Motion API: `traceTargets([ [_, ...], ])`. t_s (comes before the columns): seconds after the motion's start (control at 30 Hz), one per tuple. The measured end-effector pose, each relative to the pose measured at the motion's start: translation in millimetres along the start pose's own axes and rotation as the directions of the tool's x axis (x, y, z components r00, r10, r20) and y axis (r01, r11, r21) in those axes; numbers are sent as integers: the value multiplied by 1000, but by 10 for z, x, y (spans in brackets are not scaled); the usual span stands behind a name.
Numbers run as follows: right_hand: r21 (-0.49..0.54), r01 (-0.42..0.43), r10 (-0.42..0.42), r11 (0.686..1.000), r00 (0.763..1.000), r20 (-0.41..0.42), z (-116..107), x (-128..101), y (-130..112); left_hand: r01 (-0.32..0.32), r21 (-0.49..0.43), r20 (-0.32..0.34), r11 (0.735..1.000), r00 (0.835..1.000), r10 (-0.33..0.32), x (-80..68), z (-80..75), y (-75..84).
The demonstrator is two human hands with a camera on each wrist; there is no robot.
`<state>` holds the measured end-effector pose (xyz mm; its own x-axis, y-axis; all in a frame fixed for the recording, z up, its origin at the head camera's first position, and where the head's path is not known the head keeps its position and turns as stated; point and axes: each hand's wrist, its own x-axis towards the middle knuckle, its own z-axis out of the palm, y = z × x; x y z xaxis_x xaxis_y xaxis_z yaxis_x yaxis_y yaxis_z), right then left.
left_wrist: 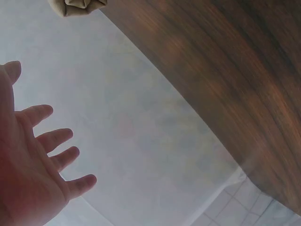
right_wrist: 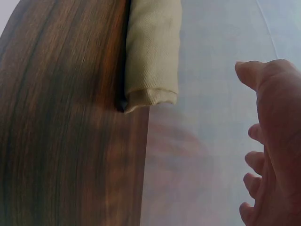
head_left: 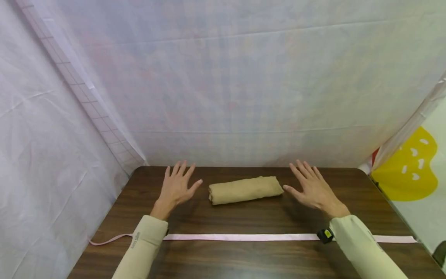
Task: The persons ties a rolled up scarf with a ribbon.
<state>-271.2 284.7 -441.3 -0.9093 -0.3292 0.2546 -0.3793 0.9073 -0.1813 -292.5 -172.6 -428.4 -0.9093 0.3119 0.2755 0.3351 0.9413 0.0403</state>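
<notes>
A rolled-up khaki cloth (head_left: 246, 190) lies on the dark wooden table, slightly slanted, towards its far edge. To the left of the roll is my left hand (head_left: 176, 187), its fingers spread and its palm facing down. My right hand (head_left: 312, 190) is held the same way on the other side, thumb tip close to the roll's right end. Neither hand holds anything. In the right wrist view the folded end of the cloth roll (right_wrist: 151, 56) shows beside the thumb. Only a corner of the cloth (left_wrist: 77, 6) appears at the top of the left wrist view.
A pale pink strap (head_left: 240, 237) runs across the table (head_left: 223, 259) under the forearms, its left end curling at the table's edge. White sheeting (head_left: 230, 89) hangs behind and at the left. A yellow patterned shape (head_left: 407, 166) is at the right.
</notes>
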Motion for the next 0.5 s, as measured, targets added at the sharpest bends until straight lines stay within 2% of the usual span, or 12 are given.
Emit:
traceTargets([
  [0.5,-40,108,-109,993,994,-7,97,61,-89,-41,-9,19,999,999,42,9,27,99],
])
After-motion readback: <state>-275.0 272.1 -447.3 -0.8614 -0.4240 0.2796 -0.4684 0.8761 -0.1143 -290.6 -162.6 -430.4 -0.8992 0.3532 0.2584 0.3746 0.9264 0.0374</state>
